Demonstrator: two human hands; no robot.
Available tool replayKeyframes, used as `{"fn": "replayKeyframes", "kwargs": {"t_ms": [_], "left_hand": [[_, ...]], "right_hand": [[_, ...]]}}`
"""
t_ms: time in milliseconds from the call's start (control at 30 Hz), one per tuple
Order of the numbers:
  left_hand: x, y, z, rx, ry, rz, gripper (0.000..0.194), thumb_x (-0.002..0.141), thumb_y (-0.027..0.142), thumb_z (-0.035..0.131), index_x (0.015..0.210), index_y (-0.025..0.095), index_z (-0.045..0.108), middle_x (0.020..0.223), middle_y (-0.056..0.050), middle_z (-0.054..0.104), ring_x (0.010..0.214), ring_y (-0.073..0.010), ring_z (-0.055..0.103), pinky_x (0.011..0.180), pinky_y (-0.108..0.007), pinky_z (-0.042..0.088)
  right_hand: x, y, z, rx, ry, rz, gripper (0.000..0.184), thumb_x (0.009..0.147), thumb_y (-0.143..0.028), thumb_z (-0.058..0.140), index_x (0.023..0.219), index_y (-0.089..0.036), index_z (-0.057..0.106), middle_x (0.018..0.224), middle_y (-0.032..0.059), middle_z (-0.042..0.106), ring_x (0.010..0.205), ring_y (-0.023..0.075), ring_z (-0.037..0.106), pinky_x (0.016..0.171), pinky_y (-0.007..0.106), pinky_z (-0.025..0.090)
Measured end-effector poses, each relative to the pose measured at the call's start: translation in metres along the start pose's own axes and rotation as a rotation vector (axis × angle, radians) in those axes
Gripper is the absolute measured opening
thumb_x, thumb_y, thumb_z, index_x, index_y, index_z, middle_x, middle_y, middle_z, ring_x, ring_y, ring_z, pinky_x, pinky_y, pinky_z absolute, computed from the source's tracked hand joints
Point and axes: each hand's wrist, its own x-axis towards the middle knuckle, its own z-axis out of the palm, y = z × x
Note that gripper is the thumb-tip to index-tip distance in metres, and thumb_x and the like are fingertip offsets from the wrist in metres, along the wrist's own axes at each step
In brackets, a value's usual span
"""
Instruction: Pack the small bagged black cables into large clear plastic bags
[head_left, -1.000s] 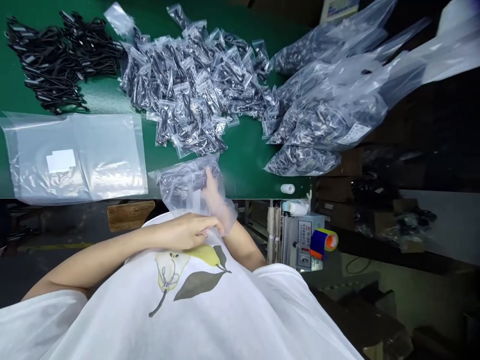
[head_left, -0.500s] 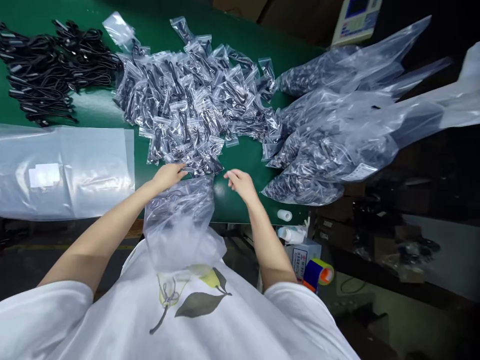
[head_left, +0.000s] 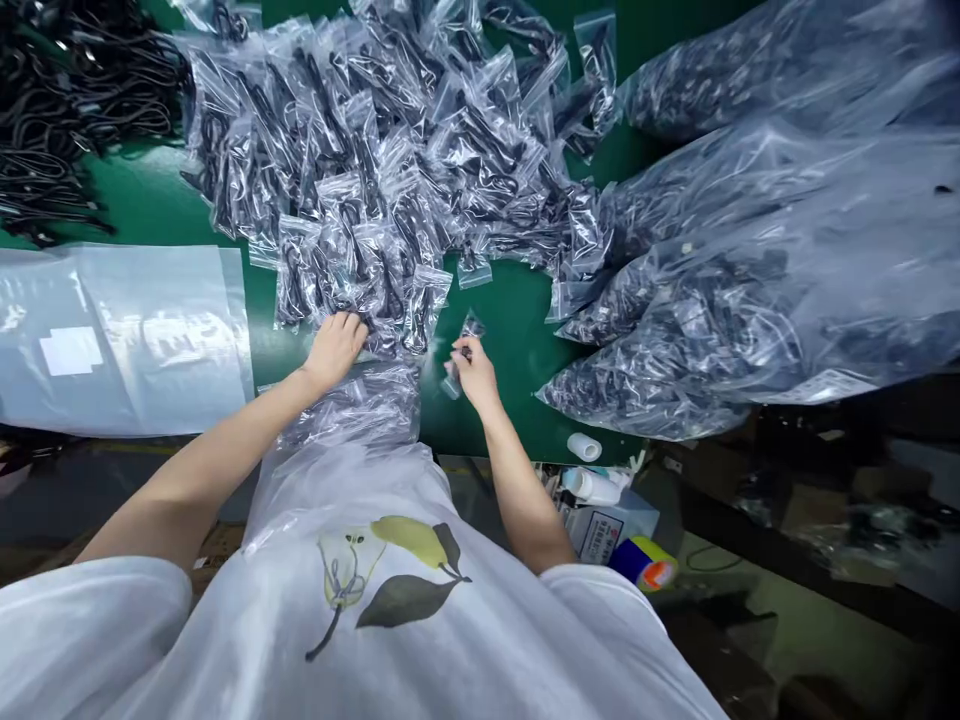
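A heap of small clear zip bags with black cables [head_left: 390,150] covers the middle of the green table [head_left: 517,330]. My left hand [head_left: 335,345] rests with curled fingers on the near edge of that heap, gripping small bags there. My right hand [head_left: 471,368] pinches one small cable bag [head_left: 463,340] just above the table. A large clear plastic bag [head_left: 352,420] with a few cable bags inside hangs from the table edge onto my lap, between my two arms.
Loose black cables [head_left: 52,110] lie at the far left. Flat empty plastic bags [head_left: 120,335] lie at the left. Big filled clear sacks [head_left: 750,270] crowd the right side. Below the table edge are white rolls [head_left: 585,447] and a tape roll [head_left: 645,565].
Both hands left the large bag at my lap and reached forward to the heap. The right hand has picked up a small bag. The view has tilted closer to the table.
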Motion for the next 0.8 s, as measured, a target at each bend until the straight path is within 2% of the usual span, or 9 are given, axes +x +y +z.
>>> {"fn": "replayKeyframes", "kwargs": {"t_ms": [67,133,200,300,433,500,600,700,800], "left_hand": [[-0.009,-0.003,0.000,-0.004,-0.030,0.065,0.031,0.096,0.006,0.038,0.111,0.007,0.065,0.103,-0.020,0.064,0.097,-0.0305,0.059,0.084,-0.041,0.042],[-0.013,-0.006,0.002,-0.018,-0.065,0.154,0.031,0.094,0.006,0.043,0.115,0.007,0.064,0.102,-0.018,0.064,0.094,-0.0287,0.060,0.083,-0.039,0.041],[-0.008,-0.007,0.006,-0.032,-0.061,0.231,0.039,0.092,0.005,0.047,0.128,0.008,0.061,0.107,-0.018,0.064,0.097,-0.0284,0.060,0.084,-0.038,0.041],[0.012,-0.007,0.013,-0.035,-0.033,0.248,0.047,0.095,0.004,0.041,0.139,0.011,0.057,0.108,-0.017,0.065,0.098,-0.0276,0.060,0.082,-0.037,0.040],[0.032,-0.006,0.016,-0.066,0.002,0.230,0.038,0.100,0.011,0.036,0.115,0.008,0.070,0.100,-0.018,0.066,0.095,-0.0281,0.060,0.082,-0.039,0.041],[0.028,-0.007,0.012,-0.160,0.040,0.208,0.033,0.098,0.011,0.040,0.106,0.009,0.072,0.099,-0.018,0.065,0.095,-0.0277,0.059,0.084,-0.040,0.042],[0.009,-0.006,0.003,-0.476,0.137,0.100,0.025,0.091,0.016,0.055,0.109,0.014,0.072,0.110,-0.016,0.066,0.107,-0.0295,0.058,0.092,-0.044,0.044],[-0.007,-0.001,-0.007,-1.083,0.202,-0.204,0.030,0.090,0.040,0.063,0.106,0.016,0.072,0.115,-0.012,0.068,0.113,-0.0305,0.060,0.098,-0.045,0.047],[-0.011,0.004,-0.019,-1.738,0.152,-0.538,0.046,0.086,0.056,0.064,0.106,0.015,0.070,0.097,-0.009,0.071,0.094,-0.0242,0.067,0.092,-0.042,0.054]], "right_hand": [[-0.009,0.002,-0.020,-0.239,0.016,-0.110,0.059,0.092,-0.018,0.038,0.151,-0.026,0.040,0.116,0.0104,0.069,0.094,0.0241,0.069,0.081,0.037,0.053],[-0.006,-0.008,-0.033,-0.475,-0.030,-0.280,0.072,0.088,-0.006,0.036,0.158,-0.022,0.031,0.116,0.0126,0.068,0.095,0.0252,0.067,0.087,0.041,0.051],[0.011,-0.030,-0.036,-0.687,-0.109,-0.523,0.068,0.087,0.000,0.035,0.152,-0.018,0.043,0.108,0.0125,0.069,0.096,0.0251,0.065,0.097,0.044,0.045],[0.059,-0.076,-0.018,-0.892,-0.191,-0.902,0.048,0.093,-0.001,0.037,0.129,-0.017,0.064,0.104,0.0117,0.068,0.103,0.0246,0.060,0.108,0.047,0.035],[0.127,-0.133,0.025,-0.988,-0.283,-1.143,0.041,0.099,-0.005,0.034,0.123,-0.017,0.064,0.107,0.0111,0.067,0.103,0.0229,0.056,0.101,0.045,0.038],[0.149,-0.148,0.032,-1.004,-0.314,-1.164,0.038,0.101,-0.007,0.033,0.114,-0.016,0.066,0.106,0.0102,0.066,0.104,0.0226,0.055,0.100,0.045,0.039],[0.160,-0.149,0.011,-0.933,-0.215,-1.064,0.035,0.104,-0.016,0.032,0.107,-0.016,0.067,0.108,0.0103,0.064,0.109,0.0245,0.055,0.103,0.048,0.038],[0.146,-0.122,-0.027,-0.695,-0.025,-0.791,0.034,0.105,-0.037,0.041,0.113,-0.016,0.066,0.116,0.0129,0.064,0.116,0.0297,0.055,0.105,0.052,0.039],[0.118,-0.080,-0.048,-0.362,0.000,-0.457,0.043,0.098,-0.050,0.050,0.115,-0.015,0.067,0.111,0.0129,0.068,0.109,0.0309,0.060,0.099,0.049,0.046]]}}
